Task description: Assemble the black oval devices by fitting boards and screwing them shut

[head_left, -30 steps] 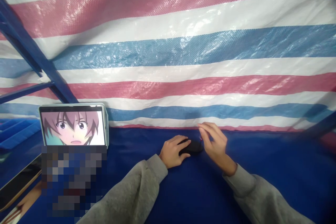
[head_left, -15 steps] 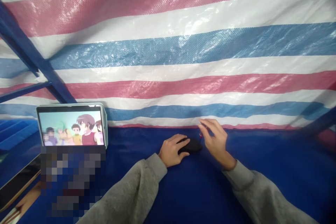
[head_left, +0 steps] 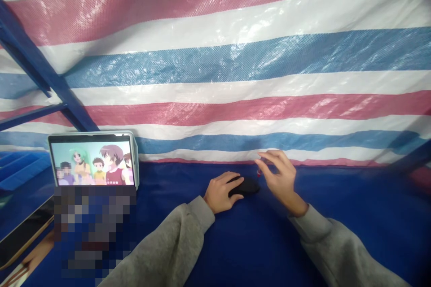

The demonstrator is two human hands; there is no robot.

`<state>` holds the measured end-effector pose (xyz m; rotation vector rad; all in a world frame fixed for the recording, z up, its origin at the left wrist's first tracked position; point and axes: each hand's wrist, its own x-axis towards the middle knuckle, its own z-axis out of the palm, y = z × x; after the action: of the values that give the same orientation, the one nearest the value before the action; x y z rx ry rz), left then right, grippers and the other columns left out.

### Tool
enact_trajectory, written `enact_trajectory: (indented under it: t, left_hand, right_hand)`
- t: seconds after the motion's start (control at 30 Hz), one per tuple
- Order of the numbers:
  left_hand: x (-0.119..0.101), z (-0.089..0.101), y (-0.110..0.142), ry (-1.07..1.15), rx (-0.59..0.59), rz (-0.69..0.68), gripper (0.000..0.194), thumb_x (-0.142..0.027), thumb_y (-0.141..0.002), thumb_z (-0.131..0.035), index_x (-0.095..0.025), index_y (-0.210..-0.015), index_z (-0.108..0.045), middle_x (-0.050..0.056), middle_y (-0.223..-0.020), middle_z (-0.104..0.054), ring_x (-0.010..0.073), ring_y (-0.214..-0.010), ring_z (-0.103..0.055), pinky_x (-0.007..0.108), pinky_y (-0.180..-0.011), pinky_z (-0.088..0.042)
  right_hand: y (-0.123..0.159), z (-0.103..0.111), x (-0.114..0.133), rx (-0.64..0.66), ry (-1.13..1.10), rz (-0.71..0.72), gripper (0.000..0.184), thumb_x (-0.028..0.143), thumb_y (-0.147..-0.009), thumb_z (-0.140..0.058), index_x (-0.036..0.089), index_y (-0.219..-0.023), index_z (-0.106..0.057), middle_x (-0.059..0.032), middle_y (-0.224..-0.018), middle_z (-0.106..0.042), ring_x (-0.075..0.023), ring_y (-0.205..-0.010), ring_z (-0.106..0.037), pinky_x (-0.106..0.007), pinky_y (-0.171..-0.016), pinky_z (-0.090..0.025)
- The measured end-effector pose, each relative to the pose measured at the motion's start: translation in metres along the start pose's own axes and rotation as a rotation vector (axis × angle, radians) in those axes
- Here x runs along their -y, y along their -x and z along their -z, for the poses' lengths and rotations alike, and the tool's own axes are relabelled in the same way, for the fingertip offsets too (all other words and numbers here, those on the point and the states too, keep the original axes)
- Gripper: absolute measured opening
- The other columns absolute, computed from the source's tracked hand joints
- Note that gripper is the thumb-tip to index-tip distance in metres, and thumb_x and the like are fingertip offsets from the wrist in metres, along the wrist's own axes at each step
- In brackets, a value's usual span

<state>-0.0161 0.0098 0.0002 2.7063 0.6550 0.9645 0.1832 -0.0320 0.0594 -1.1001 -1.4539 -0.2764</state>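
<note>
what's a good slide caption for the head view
Left hand on a dark rounded object, right hand beside a small red item, lit screen at left.

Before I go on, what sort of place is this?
Possibly a makeshift, screened-off workspace: a shiny red, white and blue striped plastic sheet forms a wall behind a flat, dark blue surface, and a straight, blue-painted bar slants across the left side.

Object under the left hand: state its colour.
Black: the mouse-shaped object under the left hand, best seen in the head view.
</note>
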Motion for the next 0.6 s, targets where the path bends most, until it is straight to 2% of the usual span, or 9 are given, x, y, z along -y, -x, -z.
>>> enact_trajectory:
  t: [0.1, 0.27, 0.47, 0.6]
  left_hand:
    - [0.0006, -0.0005, 0.0003, 0.003, -0.003, -0.011, 0.046, -0.047, -0.087, -0.059, -0.022, -0.125, -0.059, 0.008, -0.125, -0.061, 0.0244, -0.114, -0.058, 0.041, -0.098, -0.05]
    - [0.0, 0.0001, -0.0002, 0.005, -0.004, -0.016, 0.045, -0.047, -0.087, -0.059, -0.022, -0.125, -0.059, 0.008, -0.125, -0.061, 0.0247, -0.114, -0.058, 0.042, -0.099, -0.05]
    - [-0.0019, 0.0015, -0.0012, 0.006, 0.0, -0.012, 0.045, -0.047, -0.087, -0.059, -0.022, -0.124, -0.059, 0.008, -0.124, -0.061, 0.0247, -0.114, -0.059, 0.041, -0.099, -0.05]
    - [-0.0016, 0.0011, -0.0011, 0.001, -0.001, -0.014, 0.045, -0.047, -0.087, -0.059, -0.022, -0.125, -0.059, 0.008, -0.124, -0.061, 0.0247, -0.114, -0.058, 0.041, -0.098, -0.051]
  right_hand:
    - [0.0009, -0.0003, -0.003, 0.026, -0.005, -0.021, 0.015, 0.022, -0.085, -0.062, 0.022, -0.098, -0.069, -0.0024, -0.082, -0.057, -0.0138, -0.067, -0.059, -0.032, -0.069, -0.052]
    - [0.0007, 0.0027, -0.0048, 0.067, -0.034, -0.032, 0.025, 0.019, -0.092, -0.045, 0.021, -0.104, -0.067, -0.0066, -0.092, -0.063, -0.0184, -0.085, -0.063, -0.036, -0.08, -0.051]
    - [0.0022, 0.0035, -0.0022, 0.143, -0.086, -0.045, 0.021, 0.019, -0.091, -0.049, 0.02, -0.104, -0.064, -0.0043, -0.082, -0.065, -0.0162, -0.07, -0.062, -0.033, -0.07, -0.051]
    - [-0.0007, 0.0021, 0.001, 0.103, -0.025, -0.029, 0.014, 0.023, -0.087, -0.057, 0.021, -0.098, -0.065, -0.0008, -0.071, -0.06, -0.0149, -0.063, -0.057, -0.031, -0.067, -0.049]
